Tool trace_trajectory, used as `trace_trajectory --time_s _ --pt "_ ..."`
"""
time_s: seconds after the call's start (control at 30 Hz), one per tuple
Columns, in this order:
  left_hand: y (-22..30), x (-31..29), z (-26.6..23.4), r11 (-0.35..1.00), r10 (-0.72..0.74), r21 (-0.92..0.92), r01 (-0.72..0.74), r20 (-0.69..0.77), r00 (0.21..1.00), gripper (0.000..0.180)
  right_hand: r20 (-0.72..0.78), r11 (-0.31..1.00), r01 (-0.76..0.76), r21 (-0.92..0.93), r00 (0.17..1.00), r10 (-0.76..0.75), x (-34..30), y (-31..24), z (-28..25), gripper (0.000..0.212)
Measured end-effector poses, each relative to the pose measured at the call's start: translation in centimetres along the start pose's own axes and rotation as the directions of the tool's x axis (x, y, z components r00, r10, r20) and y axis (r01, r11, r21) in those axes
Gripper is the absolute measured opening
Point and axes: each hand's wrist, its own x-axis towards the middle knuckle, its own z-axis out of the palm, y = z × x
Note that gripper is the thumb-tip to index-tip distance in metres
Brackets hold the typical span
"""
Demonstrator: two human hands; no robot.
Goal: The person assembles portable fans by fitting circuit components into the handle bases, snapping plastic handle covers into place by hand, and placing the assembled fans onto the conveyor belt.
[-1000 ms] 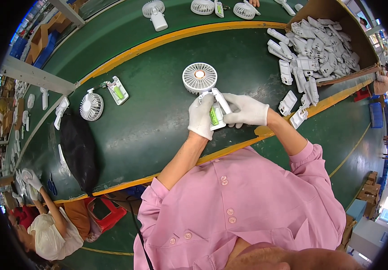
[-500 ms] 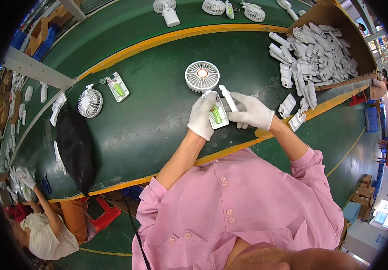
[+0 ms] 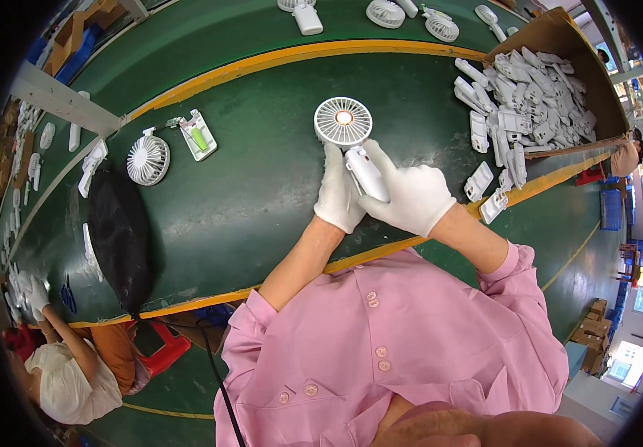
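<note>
Between my gloved hands is a white handheld fan [image 3: 344, 121], its round grille pointing away from me and its handle toward me. A white handle cover [image 3: 367, 176] lies over the handle, hiding the green part inside. My left hand [image 3: 338, 192] wraps the handle from the left and below. From the right, my right hand [image 3: 411, 190] presses on the cover, thumb near the neck and fingers along its side. Further left lie another fan head [image 3: 148, 160] and an opened handle half [image 3: 199, 136] holding a green part, joined by wires.
A cardboard box [image 3: 612, 112] of white handle covers [image 3: 537, 97] sits at the right, several spilling onto the green table. A black cloth bag [image 3: 120, 242] lies at the left. Beyond the yellow edge, more fans [image 3: 440, 26] rest on a green belt. Another person [image 3: 75, 372] works at far left.
My right hand has brought the cover from beside the handle onto it, and the green part is now hidden. Things on the far belt have shifted right.
</note>
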Motion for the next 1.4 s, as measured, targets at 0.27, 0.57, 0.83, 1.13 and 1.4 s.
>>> trace_trajectory --time_s 0.27,0.57,0.83,1.13,1.4 --pt "-0.4 0.4 -1.3 0.998 -0.058 -0.018 0.061 0.164 0.985 0.071 0.101 0.976 0.103 -0.193 0.991 -0.085 0.9 0.2 0.2 0.076" --pt "-1.2 -0.6 -0.8 0.977 -0.025 0.212 -0.003 0.128 0.991 0.054 0.084 0.928 0.264 -0.263 0.965 -0.25 0.2 1.9 2.7 0.073" --pt "-1.3 -0.6 -0.7 0.888 0.138 0.421 -0.185 0.139 0.981 0.047 0.07 0.962 0.227 -0.154 0.973 -0.219 -0.7 3.2 4.6 0.085" --pt "0.6 0.0 -1.7 0.933 0.201 0.246 -0.261 0.246 0.948 0.04 -0.047 0.807 -0.026 0.59 0.997 0.066 -0.2 4.3 4.9 0.076" --pt "0.5 -0.1 -1.5 0.894 0.148 0.352 -0.277 0.353 0.924 0.05 0.107 0.765 -0.085 0.639 0.994 0.021 1.6 2.8 2.8 0.049"
